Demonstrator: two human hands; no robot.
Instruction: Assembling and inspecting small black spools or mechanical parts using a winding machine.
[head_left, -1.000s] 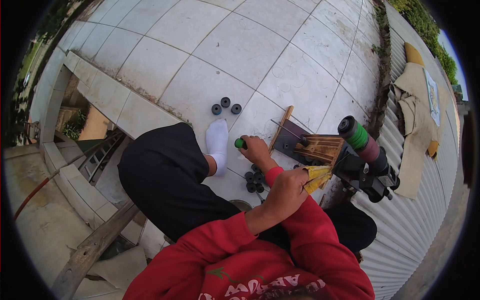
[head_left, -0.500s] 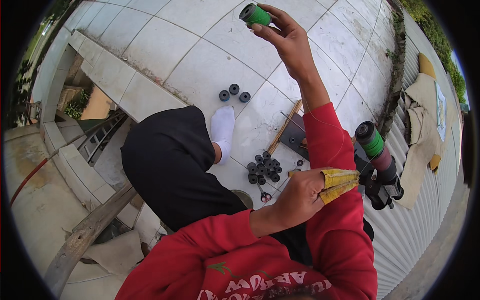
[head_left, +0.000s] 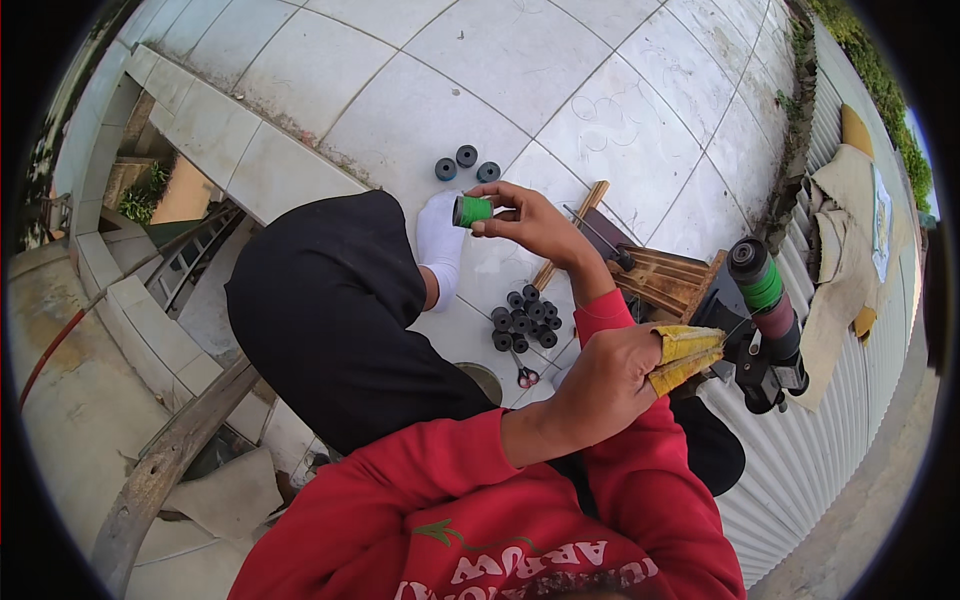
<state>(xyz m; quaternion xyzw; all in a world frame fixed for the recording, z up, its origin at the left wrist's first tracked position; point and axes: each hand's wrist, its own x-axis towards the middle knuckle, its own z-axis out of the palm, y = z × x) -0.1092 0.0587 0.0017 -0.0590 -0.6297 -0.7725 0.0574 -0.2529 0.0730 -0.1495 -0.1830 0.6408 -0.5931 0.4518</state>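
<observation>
My right hand (head_left: 525, 222) grips a dark spool wound with green thread (head_left: 474, 210), holding it sideways above my white-socked foot. Crossing over my right forearm, my left hand (head_left: 600, 385) pinches a folded yellow pad (head_left: 688, 357), cloth-like and worn at the edges. Just beyond the pad stands a black device (head_left: 762, 372), carrying a stacked column of spools with a green-wound one (head_left: 762, 288) near the top. A fine thread seems to run from this column to the pad; its path toward my right hand is too thin to follow.
Several black spools (head_left: 522, 322) cluster on the tiled floor beside red-handled scissors (head_left: 527, 377). Three more spools (head_left: 466, 156) stand past my foot (head_left: 438, 235). A wooden frame (head_left: 668, 280) lies beyond my right forearm. Corrugated sheeting (head_left: 830, 440) and beige cloth (head_left: 845, 230) are at the right.
My right hand has come back toward my body with the green spool, from the far floor to above my foot. My left hand and the yellow pad have shifted only slightly right.
</observation>
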